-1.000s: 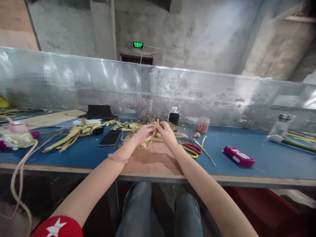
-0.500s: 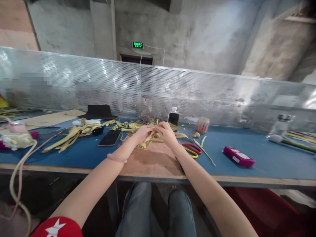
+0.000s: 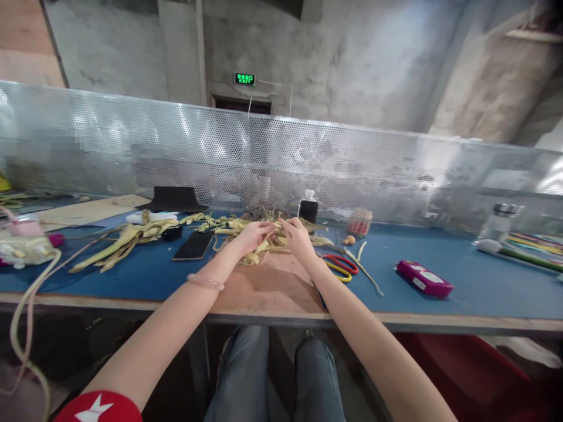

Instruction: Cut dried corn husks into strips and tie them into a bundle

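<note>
Centrally, I see both forearms stretched forward from the bottom corners of the head view and converging over the workbench [image 3: 484, 293]. My left hand [image 3: 251, 235] lies palm-down, wrist slightly raised, with a pale bangle [image 3: 205, 282] round the forearm; its fingers are curled together onto a strip from the heap of dried yellow husk strips [image 3: 259, 246]. My right hand [image 3: 298, 239] faces it from just beside, thumb and forefinger pinched together on the same bundle, the remaining fingers bent. The two hands nearly touch, fingertips pointing at each other; whether they grip one strip or two I cannot tell.

The heap rests at the far edge of a brown board [image 3: 268, 287] laid on the blue bench top, directly ahead of me. More husk strips [image 3: 127, 240] trail away to the left, and a black phone [image 3: 193, 245] lies flat between the two heaps. Scissors with red and yellow handles [image 3: 341, 266] lie just right of my right wrist, not touched. A dark bottle with a white cap [image 3: 308, 208] stands upright behind the hands, near the perforated metal screen [image 3: 396, 170]. A small pink jar [image 3: 360, 223] stands further right, and a magenta case [image 3: 424, 279] lies well apart on the right of the bench. A loose cord [image 3: 26, 310] hangs off the left bench edge.
</note>
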A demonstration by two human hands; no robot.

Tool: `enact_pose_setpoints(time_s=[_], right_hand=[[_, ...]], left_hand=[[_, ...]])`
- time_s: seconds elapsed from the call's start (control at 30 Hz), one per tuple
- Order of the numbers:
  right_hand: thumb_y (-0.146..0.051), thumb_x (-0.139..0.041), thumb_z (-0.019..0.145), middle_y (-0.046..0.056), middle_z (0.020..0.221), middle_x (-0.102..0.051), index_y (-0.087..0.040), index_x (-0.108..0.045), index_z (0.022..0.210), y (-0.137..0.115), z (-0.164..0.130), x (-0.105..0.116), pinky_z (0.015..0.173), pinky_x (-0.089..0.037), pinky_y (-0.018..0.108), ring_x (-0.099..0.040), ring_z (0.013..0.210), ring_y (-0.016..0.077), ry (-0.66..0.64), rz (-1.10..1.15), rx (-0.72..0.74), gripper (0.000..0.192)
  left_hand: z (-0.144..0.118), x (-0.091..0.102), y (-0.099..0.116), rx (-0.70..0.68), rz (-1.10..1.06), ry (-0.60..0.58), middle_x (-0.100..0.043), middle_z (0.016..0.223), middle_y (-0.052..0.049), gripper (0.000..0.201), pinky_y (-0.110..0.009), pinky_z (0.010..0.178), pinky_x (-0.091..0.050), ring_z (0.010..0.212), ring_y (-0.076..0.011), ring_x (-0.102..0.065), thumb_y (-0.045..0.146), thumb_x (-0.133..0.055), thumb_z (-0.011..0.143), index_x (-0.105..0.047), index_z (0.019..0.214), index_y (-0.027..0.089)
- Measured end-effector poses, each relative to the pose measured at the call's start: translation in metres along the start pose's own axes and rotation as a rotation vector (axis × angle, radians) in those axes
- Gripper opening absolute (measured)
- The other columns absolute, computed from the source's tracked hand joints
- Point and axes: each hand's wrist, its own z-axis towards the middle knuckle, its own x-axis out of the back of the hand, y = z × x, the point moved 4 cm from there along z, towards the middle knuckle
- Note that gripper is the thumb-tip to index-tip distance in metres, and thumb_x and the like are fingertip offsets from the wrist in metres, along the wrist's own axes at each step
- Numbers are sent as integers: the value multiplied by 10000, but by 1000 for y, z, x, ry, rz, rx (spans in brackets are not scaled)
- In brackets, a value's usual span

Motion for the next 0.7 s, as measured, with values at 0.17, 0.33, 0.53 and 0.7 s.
enact_pose_setpoints(time_s=[0.17, 0.33, 0.53, 0.7], right_hand=[[-152, -359, 910, 89, 883, -497, -148, -577, 1235, -5, 1, -1, 809, -487, 336, -529, 824, 191, -4, 18, 11, 391], [-173, -370, 918, 90, 870, -506, -136, -594, 1208, -11, 2, -1, 798, -492, 320, -533, 807, 187, -20, 35, 27, 368], [-142, -378, 907, 70, 867, -509, -172, -598, 1217, -13, 1, 8, 753, -486, 270, -538, 793, 166, 27, 39, -8, 382], [-153, -392, 907, 60, 872, -514, -214, -609, 1198, -17, 2, 11, 767, -489, 276, -545, 808, 162, 73, 59, -11, 368]], left_hand=[[3, 7, -1, -9, -19, 31, -661, 641, -25, 148, -208, 629, -505, 584, -99, -632, 102, -764, 668, -645, 752, 79], [4, 11, -1, -35, -23, 41, -666, 661, -18, 171, -210, 630, -511, 595, -101, -639, 89, -771, 654, -635, 758, 95], [5, 10, -2, -60, 11, 14, -671, 690, -28, 215, -214, 650, -506, 615, -99, -640, 77, -776, 646, -642, 813, 83], [7, 11, -5, -69, 37, -8, -681, 732, -34, 259, -230, 701, -504, 642, -96, -640, 85, -786, 635, -648, 853, 83]])
